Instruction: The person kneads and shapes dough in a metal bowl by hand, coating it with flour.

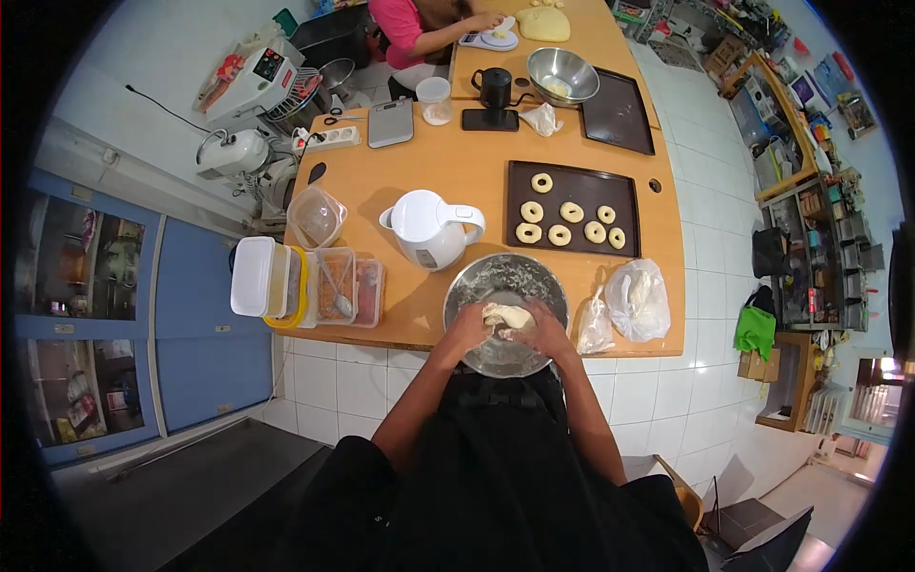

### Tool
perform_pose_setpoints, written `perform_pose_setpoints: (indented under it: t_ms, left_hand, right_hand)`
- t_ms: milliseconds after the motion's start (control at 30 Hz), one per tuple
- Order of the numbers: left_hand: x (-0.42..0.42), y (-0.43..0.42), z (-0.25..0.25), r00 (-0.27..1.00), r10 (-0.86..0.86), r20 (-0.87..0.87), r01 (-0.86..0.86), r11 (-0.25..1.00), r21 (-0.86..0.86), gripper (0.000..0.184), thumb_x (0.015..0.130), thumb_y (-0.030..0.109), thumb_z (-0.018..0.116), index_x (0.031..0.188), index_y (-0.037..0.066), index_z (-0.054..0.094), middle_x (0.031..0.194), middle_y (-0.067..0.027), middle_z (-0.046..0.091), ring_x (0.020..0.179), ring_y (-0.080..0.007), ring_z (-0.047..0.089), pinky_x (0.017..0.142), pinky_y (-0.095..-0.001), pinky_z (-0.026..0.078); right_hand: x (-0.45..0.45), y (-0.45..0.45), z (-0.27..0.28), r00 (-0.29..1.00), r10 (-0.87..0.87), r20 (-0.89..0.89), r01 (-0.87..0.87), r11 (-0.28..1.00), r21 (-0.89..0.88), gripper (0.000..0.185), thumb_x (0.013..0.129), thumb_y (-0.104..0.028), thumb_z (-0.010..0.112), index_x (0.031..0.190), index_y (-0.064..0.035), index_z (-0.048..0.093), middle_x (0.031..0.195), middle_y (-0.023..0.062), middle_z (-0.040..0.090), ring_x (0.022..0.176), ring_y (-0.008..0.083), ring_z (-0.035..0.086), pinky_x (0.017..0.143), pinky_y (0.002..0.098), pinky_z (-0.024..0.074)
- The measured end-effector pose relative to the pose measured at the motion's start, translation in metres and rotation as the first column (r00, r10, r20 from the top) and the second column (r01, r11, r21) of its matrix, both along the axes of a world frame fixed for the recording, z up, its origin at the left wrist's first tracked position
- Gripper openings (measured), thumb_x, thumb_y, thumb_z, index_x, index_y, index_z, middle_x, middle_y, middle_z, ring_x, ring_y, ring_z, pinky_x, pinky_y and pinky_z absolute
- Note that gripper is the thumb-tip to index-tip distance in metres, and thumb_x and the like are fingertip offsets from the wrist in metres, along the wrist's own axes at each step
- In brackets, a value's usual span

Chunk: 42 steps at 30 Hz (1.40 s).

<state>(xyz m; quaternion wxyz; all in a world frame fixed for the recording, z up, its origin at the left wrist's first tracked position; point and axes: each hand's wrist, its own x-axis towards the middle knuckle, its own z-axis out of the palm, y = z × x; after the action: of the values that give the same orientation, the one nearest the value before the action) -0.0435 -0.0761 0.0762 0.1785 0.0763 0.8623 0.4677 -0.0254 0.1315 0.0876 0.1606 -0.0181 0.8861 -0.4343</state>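
Note:
A floured steel mixing bowl (506, 271) stands at the front edge of the table, close against my body. Inside it is a pale, soft lump of dough (509, 316). My left hand (468, 327) grips the dough's left end, and my right hand (541, 332) has its fingers curled on the right side. Flour or bits of dough coat the fingertips of both hands. Just beyond the bowl stands a white electric kettle (420, 224). A dark baking tray (581, 176) with several dough rings lies ahead to the right.
Plastic bags (638, 300) sit right of the bowl; lidded food containers (262, 276) stand at the left. Farther back are a scale (391, 124), a black gooseneck kettle (495, 88), a second steel bowl (563, 74) and another tray (618, 112). A person in pink (408, 33) works at the far end.

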Motion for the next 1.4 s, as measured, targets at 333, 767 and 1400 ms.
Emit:
perform_pose_setpoints:
  t_ms: [333,767,1400]
  left_hand:
    - [-0.002,0.012,0.024,0.998,-0.038,0.05,0.036,0.998,0.047,0.029,0.072,0.0,0.065,0.101,0.002,0.067,0.093,-0.0216,0.068,0.091,-0.037,0.066,0.077,-0.0399,0.05]
    - [-0.013,-0.01,0.021,0.895,0.04,0.445,-0.185,0.94,0.287,0.026,0.081,0.002,0.063,0.106,0.004,0.069,0.079,-0.0037,0.068,0.059,-0.0082,0.059,0.05,-0.0252,0.046]
    - [-0.004,0.016,0.012,0.981,0.124,0.148,-0.153,0.966,0.207,0.029,0.074,0.012,0.079,0.094,0.004,0.06,0.086,-0.0053,0.065,0.079,-0.0112,0.058,0.072,-0.0293,0.049]
  right_hand:
    - [-0.004,-0.026,-0.012,0.969,0.231,-0.091,-0.198,0.94,0.278,0.04,0.077,-0.021,0.067,0.117,-0.0165,0.061,0.102,0.0137,0.068,0.102,0.0307,0.061,0.095,0.0518,0.0299]
    - [-0.005,-0.017,-0.017,0.976,0.197,-0.087,-0.182,0.971,0.156,0.028,0.082,-0.012,0.058,0.109,-0.0153,0.066,0.11,0.0103,0.066,0.106,0.0316,0.059,0.095,0.0494,0.033]
    - [-0.007,-0.012,-0.015,0.963,0.26,0.071,-0.266,0.958,0.105,0.04,0.081,-0.025,0.066,0.118,-0.0124,0.059,0.115,0.0167,0.063,0.114,0.0367,0.055,0.1,0.0563,0.0319]
